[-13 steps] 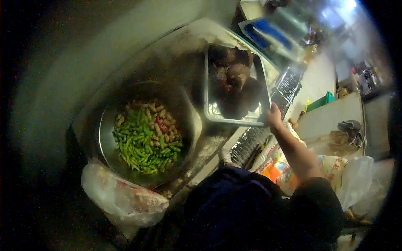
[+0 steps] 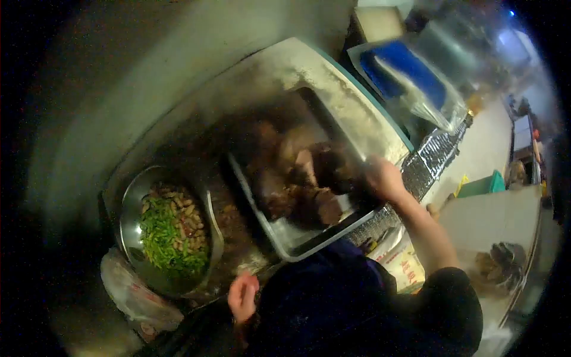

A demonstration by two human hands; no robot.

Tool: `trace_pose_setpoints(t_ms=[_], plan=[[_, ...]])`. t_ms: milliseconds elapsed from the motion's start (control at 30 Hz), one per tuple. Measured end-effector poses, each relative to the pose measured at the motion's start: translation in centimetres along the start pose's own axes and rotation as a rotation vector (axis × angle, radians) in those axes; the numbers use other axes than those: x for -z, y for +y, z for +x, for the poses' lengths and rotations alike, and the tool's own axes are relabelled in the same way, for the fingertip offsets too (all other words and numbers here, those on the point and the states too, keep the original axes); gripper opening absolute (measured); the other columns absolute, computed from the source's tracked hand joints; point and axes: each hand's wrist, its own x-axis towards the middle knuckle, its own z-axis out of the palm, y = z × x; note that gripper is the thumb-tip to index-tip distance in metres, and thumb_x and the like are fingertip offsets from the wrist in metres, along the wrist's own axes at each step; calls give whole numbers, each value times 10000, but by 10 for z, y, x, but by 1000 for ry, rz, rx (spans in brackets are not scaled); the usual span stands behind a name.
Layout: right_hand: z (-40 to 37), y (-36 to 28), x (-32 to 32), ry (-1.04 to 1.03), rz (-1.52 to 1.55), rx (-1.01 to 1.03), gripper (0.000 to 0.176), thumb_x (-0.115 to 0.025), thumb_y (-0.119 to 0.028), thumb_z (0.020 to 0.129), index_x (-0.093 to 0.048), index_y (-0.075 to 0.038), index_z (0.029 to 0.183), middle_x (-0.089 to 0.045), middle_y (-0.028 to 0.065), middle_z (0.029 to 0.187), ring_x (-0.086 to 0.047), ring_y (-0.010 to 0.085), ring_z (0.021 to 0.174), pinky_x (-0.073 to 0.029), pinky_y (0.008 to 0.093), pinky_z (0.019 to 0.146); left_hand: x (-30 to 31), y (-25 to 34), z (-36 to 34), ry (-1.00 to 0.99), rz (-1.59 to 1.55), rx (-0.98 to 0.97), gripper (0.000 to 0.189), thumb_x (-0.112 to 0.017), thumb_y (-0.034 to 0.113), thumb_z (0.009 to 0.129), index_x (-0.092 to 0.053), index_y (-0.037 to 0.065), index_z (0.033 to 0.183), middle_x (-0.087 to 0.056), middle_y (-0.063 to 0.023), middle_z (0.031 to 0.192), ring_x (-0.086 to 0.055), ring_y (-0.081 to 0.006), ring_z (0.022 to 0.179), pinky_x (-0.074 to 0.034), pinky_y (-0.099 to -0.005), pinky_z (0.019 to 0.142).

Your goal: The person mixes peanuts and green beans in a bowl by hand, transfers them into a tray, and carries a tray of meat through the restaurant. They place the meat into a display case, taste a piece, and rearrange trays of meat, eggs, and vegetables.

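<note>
My right hand grips the right rim of a rectangular metal tray; its fingertips are partly hidden in shadow. Several dark brown chunks, perhaps cooked meat, lie in the tray, blurred by motion. The tray sits at a slant over the worn counter top. Low in front of my body, my left hand is loosely curled, with nothing visible in it. To its upper left stands a round steel bowl of green pods and tan peanuts in the shell, beside the tray.
A clear plastic bag with something inside rests against the bowl's near side. Blue material in plastic lies beyond the counter. At the right are a foil-like silvery strip, a printed sack and a green box.
The tray has come nearer to my body and turned, with my right hand still on its rim. My left hand has come into view. The camera view has shifted, so the bowl appears lower left.
</note>
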Motion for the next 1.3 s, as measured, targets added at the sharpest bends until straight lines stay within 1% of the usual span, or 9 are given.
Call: trace_pose_setpoints(t_ms=[233,367,567,667,767,800,1000,1200,1300], plan=[[13,-16,26,-221,326,102,418,-645,-118,720,-444,-25,1075,-568,228,797,-559,426,772,-459,471,664,-75,-2,87,458,-348,294,263,-546,78,816,-563,28,1074,-559,-19,973,-502,-125,839,-423,-286,771],[32,0,45,-214,437,129,310,-609,-84,727,-475,-2,995,-550,204,697,-553,382,653,-439,426,575,-98,11,92,636,-69,272,310,-532,25,776,-548,19,1085,-589,-35,953,-538,-147,875,-449,-299,783],[59,79,103,-213,404,23,319,-577,-88,730,-530,26,1025,-562,191,704,-564,291,649,-458,430,598,-201,65,127,256,-194,98,361,-527,-60,737,-541,11,1091,-619,-60,996,-589,-158,869,-486,-300,767],[60,169,113,-39,557,-41,547,-602,-12,811,-371,53,1303,-496,175,1259,-486,256,1164,-379,353,1001,-248,62,163,-89,-216,49,360,-553,-22,851,-447,20,1193,-576,-59,1078,-564,-135,937,-469,-293,826],[73,266,138,2,399,35,575,-587,9,846,-317,31,1353,-453,182,1312,-456,252,1205,-358,359,1019,-305,42,192,-270,-247,-32,339,-600,39,842,-430,30,1135,-539,-35,965,-541,-119,820,-472,-273,724],[75,290,149,5,376,16,571,-571,22,858,-305,29,1363,-441,174,1331,-449,244,1213,-351,351,1021,-317,44,200,-384,-192,41,379,-567,10,861,-388,36,1194,-530,-54,1047,-529,-142,992,-473,-301,864],[94,337,175,63,379,-14,518,-564,8,869,-355,38,1342,-463,167,1314,-446,234,1216,-325,334,1034,-345,45,229,-534,-119,328,396,-538,71,885,-306,60,1206,-530,-70,960,-558,-129,808,-521,-281,631],[135,339,120,-7,317,119,416,-557,-7,871,-449,46,1270,-556,156,1186,-546,216,1026,-424,312,915,-292,92,197,-581,-311,323,351,-504,104,928,-449,36,1267,-604,-87,1030,-585,-141,914,-526,-270,731],[143,297,106,-99,184,-75,397,-547,15,854,-493,14,1246,-571,154,1163,-567,230,995,-438,319,898,-224,101,176,-247,-289,287,258,-498,133,941,-572,26,1165,-617,-108,1104,-586,-165,1000,-494,-305,849]])
